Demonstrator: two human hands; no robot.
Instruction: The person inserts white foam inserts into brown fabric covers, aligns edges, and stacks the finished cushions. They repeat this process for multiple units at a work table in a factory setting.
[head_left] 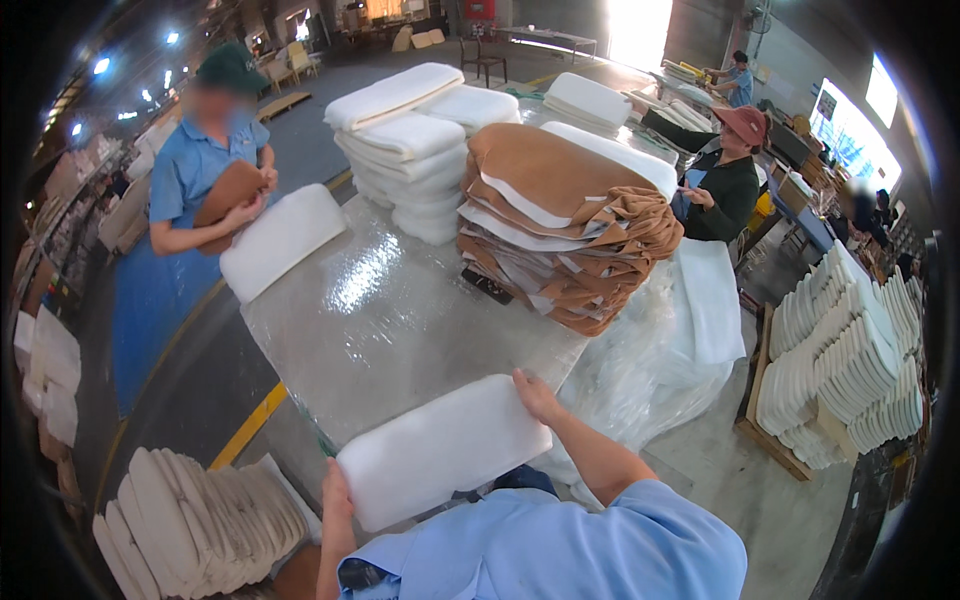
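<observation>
A white padding sheet [445, 450] with rounded corners lies at the near edge of the plastic-covered table [370, 330]. My left hand [338, 490] grips its left end, and my right hand [538, 396] holds the far right corner. The fingers of both hands are partly hidden. Beyond my hands rises a tall pile of brown fabric covers [560, 240], with pale edges showing between the layers. To the left of that pile, thick white pads [405, 140] are stacked on the table.
At far left, a person [210, 150] holds a brown cover beside another white pad [285, 240]. A second person [725, 175] stands at far right. Clear plastic sheeting [640, 370] hangs off the table's right side. Stacked pads stand near left [200, 520] and on a right-hand pallet [770, 430].
</observation>
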